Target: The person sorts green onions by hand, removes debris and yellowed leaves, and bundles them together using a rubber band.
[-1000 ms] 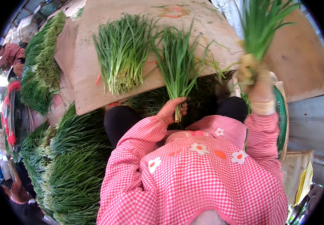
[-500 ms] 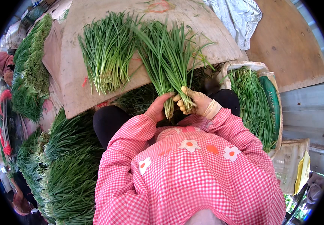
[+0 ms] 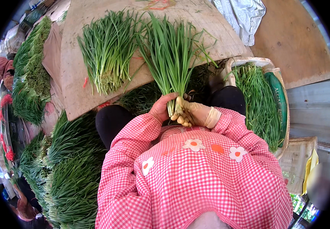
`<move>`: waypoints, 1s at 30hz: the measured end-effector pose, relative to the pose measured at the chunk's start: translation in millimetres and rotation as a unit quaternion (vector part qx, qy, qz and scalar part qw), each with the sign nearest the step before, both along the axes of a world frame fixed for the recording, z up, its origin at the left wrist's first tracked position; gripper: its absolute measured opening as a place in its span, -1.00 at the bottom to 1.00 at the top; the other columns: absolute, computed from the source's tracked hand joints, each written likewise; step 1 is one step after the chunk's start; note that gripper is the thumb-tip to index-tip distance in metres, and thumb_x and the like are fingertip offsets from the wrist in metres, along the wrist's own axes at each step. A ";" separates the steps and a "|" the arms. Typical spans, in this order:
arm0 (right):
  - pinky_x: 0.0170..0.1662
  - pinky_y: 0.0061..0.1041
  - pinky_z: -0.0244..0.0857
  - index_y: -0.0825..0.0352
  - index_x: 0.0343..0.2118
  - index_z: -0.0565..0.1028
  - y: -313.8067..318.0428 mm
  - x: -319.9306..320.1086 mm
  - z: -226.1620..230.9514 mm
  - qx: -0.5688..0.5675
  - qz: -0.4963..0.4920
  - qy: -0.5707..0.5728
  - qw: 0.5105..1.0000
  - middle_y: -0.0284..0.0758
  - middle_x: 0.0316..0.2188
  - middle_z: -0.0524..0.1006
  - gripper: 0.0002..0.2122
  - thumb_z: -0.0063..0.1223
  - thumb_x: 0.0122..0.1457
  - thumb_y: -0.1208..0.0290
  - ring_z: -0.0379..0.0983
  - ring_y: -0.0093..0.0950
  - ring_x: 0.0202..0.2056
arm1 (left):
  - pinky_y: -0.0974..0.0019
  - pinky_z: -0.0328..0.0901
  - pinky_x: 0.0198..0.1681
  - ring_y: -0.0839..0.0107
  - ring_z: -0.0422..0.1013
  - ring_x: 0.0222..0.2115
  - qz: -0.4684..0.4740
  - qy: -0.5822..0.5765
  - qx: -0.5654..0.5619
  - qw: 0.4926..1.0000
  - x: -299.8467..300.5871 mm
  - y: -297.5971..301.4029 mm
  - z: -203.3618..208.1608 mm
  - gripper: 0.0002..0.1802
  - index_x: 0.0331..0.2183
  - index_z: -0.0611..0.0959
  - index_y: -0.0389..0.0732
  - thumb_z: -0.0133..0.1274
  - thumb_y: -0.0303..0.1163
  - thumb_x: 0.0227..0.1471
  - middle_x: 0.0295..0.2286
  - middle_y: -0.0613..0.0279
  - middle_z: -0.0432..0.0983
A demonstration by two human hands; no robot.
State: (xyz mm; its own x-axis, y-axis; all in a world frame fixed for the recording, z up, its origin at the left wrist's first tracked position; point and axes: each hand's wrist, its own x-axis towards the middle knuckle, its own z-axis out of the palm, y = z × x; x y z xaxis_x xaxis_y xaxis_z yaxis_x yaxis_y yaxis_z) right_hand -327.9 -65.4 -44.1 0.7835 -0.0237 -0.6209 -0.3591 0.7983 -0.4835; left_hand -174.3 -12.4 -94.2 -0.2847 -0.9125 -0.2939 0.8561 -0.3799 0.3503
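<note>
We find the held bunch of long green leaves (image 3: 168,57) at the middle of the scene, its pale stalk ends toward the person and its leaf tips fanned over the tabletop (image 3: 71,82). The stalk ends sit out past the tabletop's near edge, above the lap. The left hand (image 3: 161,108) has its fingers curled round the stalks from the left. The right hand (image 3: 197,112), with a pale cuff at the wrist, has its fingers bent round the stalk ends from the right. We cannot tell how much of the bunch each hand bears.

Just to the left, a second bunch (image 3: 109,49) lies on the tabletop, its cut ends close to the near edge. A narrow wedge of board separates the lower parts of the two bunches. We note bare board along the left edge; thin red strands (image 3: 160,4) lie at the far side. Loose leaves (image 3: 207,55) lie along the near edge, right of the held bunch.

To the right, a pale crate (image 3: 249,60) filled with greens (image 3: 258,103) takes up the room beside the right sleeve (image 3: 239,124). Near left, a large heap of greens (image 3: 73,171) reaches close to the left sleeve (image 3: 124,152).
</note>
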 end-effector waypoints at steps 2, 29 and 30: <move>-0.66 -0.76 0.10 0.40 -0.45 0.47 5.8 -5.2 1.3 -0.019 -0.005 -0.016 1.000 -0.44 -0.71 0.39 -0.49 -0.13 0.09 -0.10 0.24 -0.67 -0.71 | 0.17 0.35 -0.15 0.25 0.44 -0.32 0.038 0.008 0.026 0.999 -2.1 -0.8 -1.6 -0.66 -0.22 0.48 -0.31 0.05 -0.36 -0.06 -0.35 0.10 0.49; -0.21 -0.41 0.32 0.33 -0.27 0.43 -16.5 7.2 44.3 -0.803 -0.045 -0.087 0.588 -0.21 -0.33 0.49 -0.84 -0.08 0.09 0.45 0.43 -0.29 -0.26 | 0.06 0.34 -0.12 0.16 0.45 -0.30 0.025 0.077 0.018 0.997 6.4 1.6 -17.0 -0.58 -0.19 0.45 -0.38 -0.06 -0.34 -0.12 -0.29 -0.04 0.48; -0.16 -0.43 0.30 0.33 -0.20 0.42 -19.7 16.9 33.0 -0.822 -0.026 -0.071 0.564 -0.20 -0.29 0.48 -0.79 -0.08 0.09 0.43 0.43 -0.29 -0.24 | 0.05 0.33 -0.10 0.14 0.45 -0.30 0.020 0.082 0.012 0.996 5.8 2.2 -14.4 -0.56 -0.17 0.43 -0.39 -0.06 -0.35 -0.13 -0.28 -0.05 0.47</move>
